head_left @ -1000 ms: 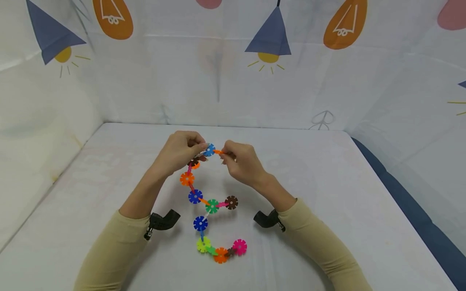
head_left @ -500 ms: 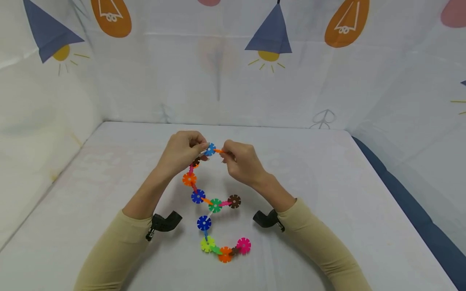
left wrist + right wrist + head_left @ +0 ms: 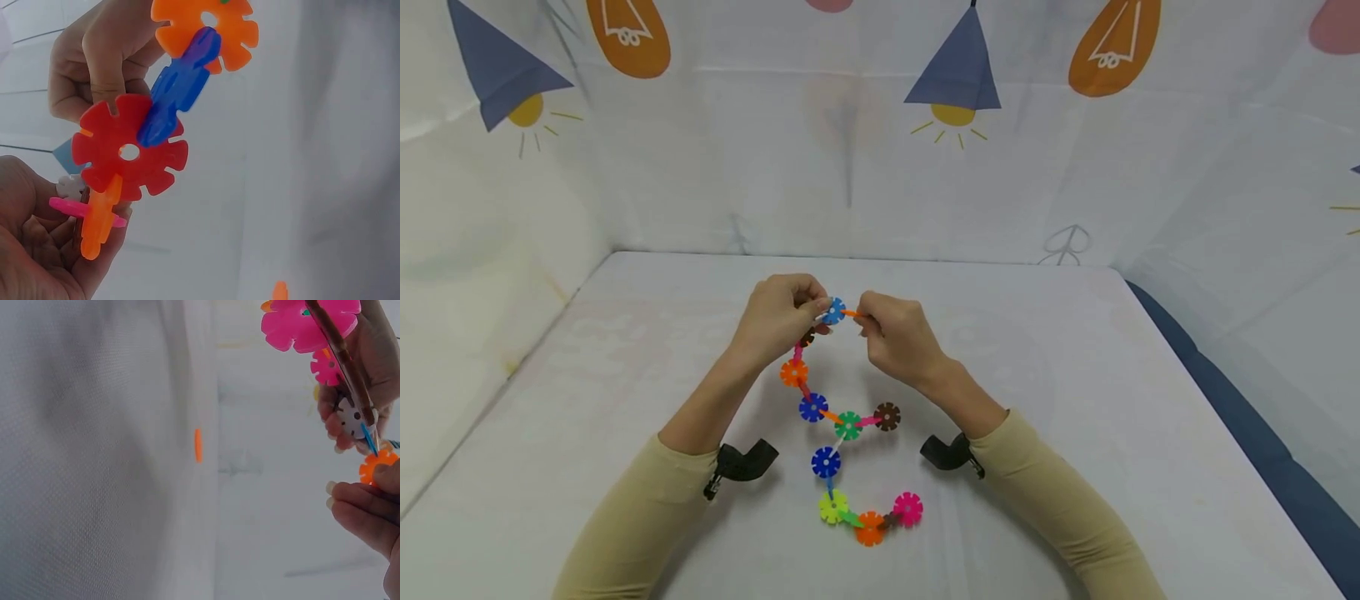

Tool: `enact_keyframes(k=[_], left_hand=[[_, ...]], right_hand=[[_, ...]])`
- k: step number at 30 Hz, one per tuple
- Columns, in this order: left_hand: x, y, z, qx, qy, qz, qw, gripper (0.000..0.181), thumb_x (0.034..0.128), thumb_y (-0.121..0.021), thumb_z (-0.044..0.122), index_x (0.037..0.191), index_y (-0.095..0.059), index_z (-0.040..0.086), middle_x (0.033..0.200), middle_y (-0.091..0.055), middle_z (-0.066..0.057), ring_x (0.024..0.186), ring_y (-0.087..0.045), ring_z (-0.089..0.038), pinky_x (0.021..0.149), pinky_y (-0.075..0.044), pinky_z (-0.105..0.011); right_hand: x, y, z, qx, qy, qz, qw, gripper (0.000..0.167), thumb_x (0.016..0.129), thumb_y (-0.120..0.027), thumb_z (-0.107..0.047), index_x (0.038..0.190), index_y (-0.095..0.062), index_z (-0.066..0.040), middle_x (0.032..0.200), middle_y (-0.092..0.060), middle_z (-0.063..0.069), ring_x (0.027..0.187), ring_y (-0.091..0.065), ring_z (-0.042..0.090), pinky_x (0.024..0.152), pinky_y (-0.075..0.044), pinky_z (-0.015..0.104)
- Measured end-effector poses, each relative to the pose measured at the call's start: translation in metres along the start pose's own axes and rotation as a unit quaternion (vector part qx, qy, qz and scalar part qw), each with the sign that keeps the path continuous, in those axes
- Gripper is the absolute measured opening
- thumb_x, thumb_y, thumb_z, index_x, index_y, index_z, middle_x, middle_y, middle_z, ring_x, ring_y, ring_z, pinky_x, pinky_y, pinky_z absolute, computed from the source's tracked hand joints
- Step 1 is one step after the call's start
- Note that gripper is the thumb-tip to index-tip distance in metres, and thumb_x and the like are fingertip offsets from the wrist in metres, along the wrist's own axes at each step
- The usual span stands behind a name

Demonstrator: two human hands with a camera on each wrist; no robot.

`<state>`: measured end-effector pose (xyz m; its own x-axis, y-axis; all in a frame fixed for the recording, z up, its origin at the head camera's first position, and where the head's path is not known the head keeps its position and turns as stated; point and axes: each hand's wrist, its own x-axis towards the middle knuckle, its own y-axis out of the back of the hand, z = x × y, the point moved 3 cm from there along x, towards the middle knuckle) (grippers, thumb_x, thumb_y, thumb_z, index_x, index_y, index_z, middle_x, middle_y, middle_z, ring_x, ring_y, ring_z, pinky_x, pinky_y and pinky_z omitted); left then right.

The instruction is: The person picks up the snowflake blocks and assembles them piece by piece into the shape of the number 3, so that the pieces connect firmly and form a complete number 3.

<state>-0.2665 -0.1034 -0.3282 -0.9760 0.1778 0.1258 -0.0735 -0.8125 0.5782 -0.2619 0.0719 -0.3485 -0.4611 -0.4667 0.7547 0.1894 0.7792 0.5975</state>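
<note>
Toothed plastic snowflake discs in many colours are slotted together into a branching chain. Near its upper end my left hand [image 3: 778, 317] pinches it, beside a light-blue disc [image 3: 833, 311] and a white disc [image 3: 352, 419]. My right hand [image 3: 898, 333] pinches an orange disc [image 3: 377, 464], seen edge-on from the head, which meets the light-blue one; how deeply they are slotted is unclear. Below the left hand trail an orange disc [image 3: 794, 373], blue discs, a green disc [image 3: 848, 426] with a brown disc [image 3: 887, 417] branching off, and a pink end disc [image 3: 908, 509]. Fingers partly hide the upper discs.
A white-covered table [image 3: 1037, 483] lies under both hands. Behind it hangs a white cloth [image 3: 760, 167] printed with lamps and bulbs. Black wrist-camera mounts [image 3: 747, 461] stick out inward from the sleeves. Dark-blue material [image 3: 1225, 425] runs along the right table edge.
The chain's lower part has shifted a little to the right. My left hand has edged slightly right, while my right hand stays almost in place. Both keep their pinch.
</note>
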Motion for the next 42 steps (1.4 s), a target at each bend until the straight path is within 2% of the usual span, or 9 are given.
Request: enact_keyframes(k=[7, 14, 25, 27, 34, 42], left_hand=[[-0.0001, -0.0033, -0.0038, -0.008, 0.008, 0.002, 0.9999, 0.016, 0.0994, -0.06, 0.018, 0.09, -0.067, 0.007, 0.079, -0.075, -0.01, 0.058, -0.069, -0.017, 0.052, -0.054, -0.03], [-0.0003, -0.0051, -0.0046, -0.009, 0.015, 0.007, 0.9998, 0.017, 0.0987, -0.061, 0.018, 0.088, -0.066, 0.007, 0.077, -0.075, -0.01, 0.057, -0.069, -0.018, 0.051, -0.054, -0.03], [0.0002, -0.0087, -0.0054, -0.014, 0.013, 0.009, 0.9998, 0.017, 0.0984, -0.061, 0.016, 0.086, -0.065, 0.006, 0.076, -0.075, -0.01, 0.054, -0.066, -0.02, 0.052, -0.055, -0.031], [0.0002, -0.0086, -0.0053, -0.016, 0.012, 0.007, 0.9998, 0.017, 0.0987, -0.06, 0.016, 0.086, -0.065, 0.005, 0.076, -0.075, -0.011, 0.054, -0.066, -0.02, 0.052, -0.055, -0.03], [0.0004, -0.0076, -0.0039, -0.028, 0.007, 0.01, 0.9995, 0.019, 0.0994, -0.06, 0.018, 0.086, -0.066, 0.005, 0.078, -0.075, -0.01, 0.058, -0.069, -0.018, 0.051, -0.053, -0.03], [-0.0013, -0.0099, -0.0048, -0.028, 0.02, 0.002, 0.9994, 0.019, 0.0993, -0.06, 0.018, 0.087, -0.066, 0.006, 0.077, -0.075, -0.01, 0.055, -0.066, -0.02, 0.052, -0.053, -0.03]], right_hand=[[-0.0022, -0.0036, 0.0009, -0.012, 0.007, -0.007, 0.9999, 0.021, 0.085, -0.058, 0.014, 0.074, -0.052, -0.002, 0.061, -0.055, 0.006, 0.052, -0.052, 0.012, 0.047, -0.04, 0.017], [-0.0032, -0.0051, 0.0006, -0.038, 0.022, -0.009, 0.999, 0.02, 0.085, -0.059, 0.014, 0.075, -0.052, -0.003, 0.06, -0.051, 0.006, 0.05, -0.042, 0.011, 0.045, -0.037, 0.018], [-0.0058, -0.0052, -0.0009, -0.121, 0.05, -0.016, 0.9912, 0.019, 0.08, -0.058, 0.014, 0.079, -0.051, -0.003, 0.06, -0.049, 0.005, 0.047, -0.039, 0.012, 0.042, -0.033, 0.02], [-0.0057, -0.0052, -0.0013, -0.124, 0.052, -0.012, 0.9909, 0.019, 0.079, -0.057, 0.015, 0.079, -0.051, -0.003, 0.059, -0.048, 0.005, 0.046, -0.038, 0.012, 0.041, -0.032, 0.021], [-0.0068, -0.007, -0.0001, -0.092, 0.036, 0.009, 0.995, 0.02, 0.076, -0.055, 0.018, 0.081, -0.053, -0.001, 0.062, -0.052, 0.007, 0.045, -0.043, 0.013, 0.044, -0.042, 0.019], [-0.0076, -0.0073, -0.0036, -0.11, 0.039, 0.014, 0.9931, 0.022, 0.073, -0.051, 0.019, 0.076, -0.05, -0.003, 0.058, -0.045, 0.005, 0.046, -0.033, 0.01, 0.041, -0.03, 0.019]])
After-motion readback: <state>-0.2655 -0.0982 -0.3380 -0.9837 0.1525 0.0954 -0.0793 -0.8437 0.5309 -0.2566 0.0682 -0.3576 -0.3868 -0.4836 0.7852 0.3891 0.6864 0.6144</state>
